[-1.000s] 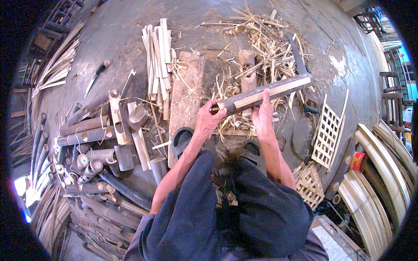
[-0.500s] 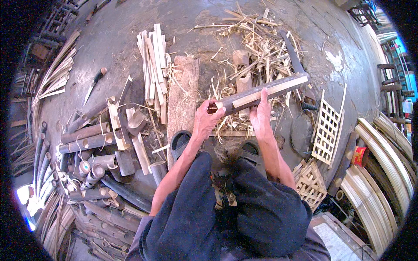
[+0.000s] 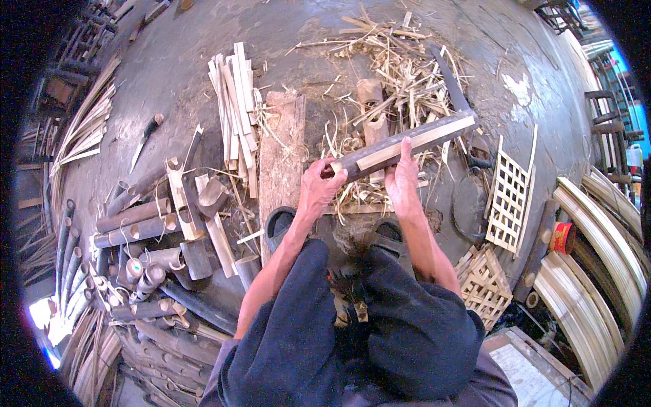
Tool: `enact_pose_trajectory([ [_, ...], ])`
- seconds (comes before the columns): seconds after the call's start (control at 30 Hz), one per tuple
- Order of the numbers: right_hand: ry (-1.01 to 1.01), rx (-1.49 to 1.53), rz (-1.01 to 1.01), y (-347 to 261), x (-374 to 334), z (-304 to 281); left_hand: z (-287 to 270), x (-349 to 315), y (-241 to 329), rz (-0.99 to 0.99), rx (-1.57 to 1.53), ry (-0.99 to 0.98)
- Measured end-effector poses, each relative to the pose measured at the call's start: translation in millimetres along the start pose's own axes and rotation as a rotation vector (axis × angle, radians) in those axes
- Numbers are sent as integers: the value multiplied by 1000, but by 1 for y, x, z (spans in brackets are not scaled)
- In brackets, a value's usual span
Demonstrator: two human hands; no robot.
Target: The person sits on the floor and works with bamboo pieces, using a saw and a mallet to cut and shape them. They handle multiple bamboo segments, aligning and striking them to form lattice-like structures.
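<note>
Both hands hold a dark bamboo tube at a slant above the floor, its right end higher in the picture. A long pale flat band runs along its upper side; whether it is a loose strip or a shaved face I cannot tell. My left hand is closed round the tube's left end, fingers at the opening. My right hand grips nearer the middle, thumb up against the pale band, its fingers mostly hidden underneath. Below and behind the tube lie a short bamboo piece and a heap of shavings.
A wooden plank and a bundle of pale strips lie ahead. A knife rests at left, beyond piled bamboo tubes. At right are a saw, a lattice panel, a woven piece and bent slats.
The whole view has shifted slightly. Both hands keep the same hold on the bamboo tube.
</note>
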State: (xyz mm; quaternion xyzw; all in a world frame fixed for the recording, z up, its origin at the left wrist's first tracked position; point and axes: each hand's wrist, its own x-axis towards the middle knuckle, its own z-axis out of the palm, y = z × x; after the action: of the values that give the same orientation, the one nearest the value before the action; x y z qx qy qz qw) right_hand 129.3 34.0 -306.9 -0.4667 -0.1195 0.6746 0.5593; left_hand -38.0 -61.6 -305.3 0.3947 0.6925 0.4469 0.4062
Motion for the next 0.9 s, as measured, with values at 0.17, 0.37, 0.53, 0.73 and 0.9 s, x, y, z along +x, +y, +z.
enact_pose_trajectory([
  [0.17, -16, 30, 22, 3, 6, -8, 3, 1, 4, -33, -34, -14],
  [0.37, -33, 36, 17, 1, 5, -6, 3, -1, 7, -25, -48, 0],
  [0.53, -56, 50, -45, 1, 3, -1, 0, -4, 20, 25, 58, 17],
  [0.73, -62, 58, -34, 4, 10, -9, 1, -2, 19, 21, 56, -3],
  [0.9, -18, 32, -47, 5, 5, -7, 2, -1, 10, 39, 79, 6],
])
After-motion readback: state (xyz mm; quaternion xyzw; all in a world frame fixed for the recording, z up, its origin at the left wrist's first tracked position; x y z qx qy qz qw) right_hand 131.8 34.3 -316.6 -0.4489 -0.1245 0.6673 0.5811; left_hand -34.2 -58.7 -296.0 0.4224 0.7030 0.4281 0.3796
